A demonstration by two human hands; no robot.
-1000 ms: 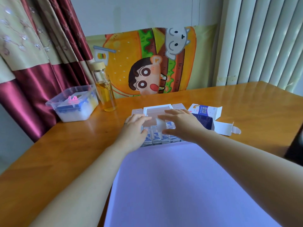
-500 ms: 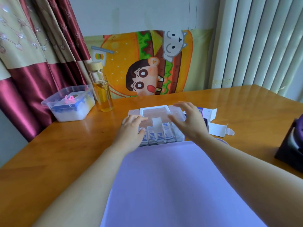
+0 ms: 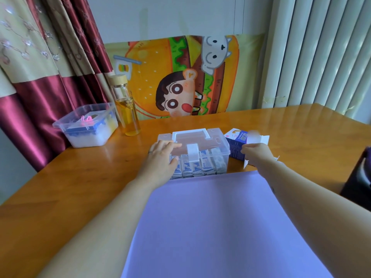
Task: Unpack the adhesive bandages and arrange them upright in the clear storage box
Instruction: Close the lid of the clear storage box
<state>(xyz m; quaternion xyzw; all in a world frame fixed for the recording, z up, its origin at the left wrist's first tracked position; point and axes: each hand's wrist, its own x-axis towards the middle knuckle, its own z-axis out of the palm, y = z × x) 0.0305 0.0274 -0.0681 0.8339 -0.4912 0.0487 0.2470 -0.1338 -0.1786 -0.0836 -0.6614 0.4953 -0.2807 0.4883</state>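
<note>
1. Clear storage box (image 3: 218, 146) sits mid-counter (image 3: 80, 187), lid down, white handle on top, white latch (image 3: 192, 152) over the front edge.
2. Adhesive bandages (image 3: 197, 168) stand upright in a row inside the box and show through the front wall.
3. Left hand (image 3: 162, 157) rests on the box's left front corner, released, fingers straight and flat across the lid. The palm hides the leftmost bandages.
4. Right hand (image 3: 258, 155) is off the box, just to its right. Its curled fingers grasp the open end of the blue bandage carton (image 3: 235, 146) by its white flaps.
5. The carton lies on the counter touching or just beside the box's right wall; cannot tell which.
6. A purple sheet (image 3: 220, 227) fills the near foreground between the forearms, and its far edge cuts off the box's base.
7. Back left: a glass bottle (image 3: 126, 111) of yellow liquid, and next to it a clear tub (image 3: 88, 127) holding blue and white items.
8. Behind: a cartoon poster (image 3: 180, 77), a curtain (image 3: 40, 77) on the left, blinds (image 3: 321, 57) on the right.
9. A dark object (image 3: 357, 177) sits at the right edge, too cropped to identify.
</note>
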